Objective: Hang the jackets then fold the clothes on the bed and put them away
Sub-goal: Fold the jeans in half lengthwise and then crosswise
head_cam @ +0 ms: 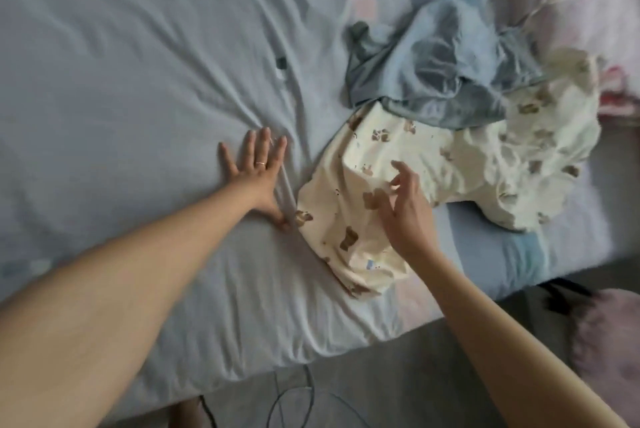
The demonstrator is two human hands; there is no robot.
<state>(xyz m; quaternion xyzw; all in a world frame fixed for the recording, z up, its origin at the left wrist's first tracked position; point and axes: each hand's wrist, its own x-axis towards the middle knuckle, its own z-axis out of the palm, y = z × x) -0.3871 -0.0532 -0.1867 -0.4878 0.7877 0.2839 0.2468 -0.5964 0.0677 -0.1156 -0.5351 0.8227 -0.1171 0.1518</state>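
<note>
Cream cloth [346, 185]: bear-print garment lying unfolded on the bed [121, 81], at 3 o'clock from mid-frame; near end fairly flat, far end bunched.
Blue cloth [433, 71]: crumpled at 1 o'clock, its lower edge overlapping the cream cloth's far part.
Left grip [254, 168]: fingers straight and spread, palm pressed flat on the sheet at 9 o'clock of the cream cloth, holding nothing.
Right grip [405, 206]: over the cream cloth, fingers loosely bent and apart, nothing pinched; whether the tips touch the fabric is unclear.
Risk, overlap: pulling the cream cloth could probably drag the blue cloth along, since it rests on top.
Risk, edge: both garments lie near the bed's edge at 4 o'clock; a quick tug may slide them to the floor.
Risk, sheet: the sheet is loose and creased, so it may ride up with the garment unless pinned down.
Risk, cable [294, 403]: loops on the floor at 6 o'clock, a likely snag for feet.
Textures: the cream cloth looks thin, soft and limp; the blue cloth looks thicker, with a slight sheen; the sheet is matt and wrinkled.
</note>
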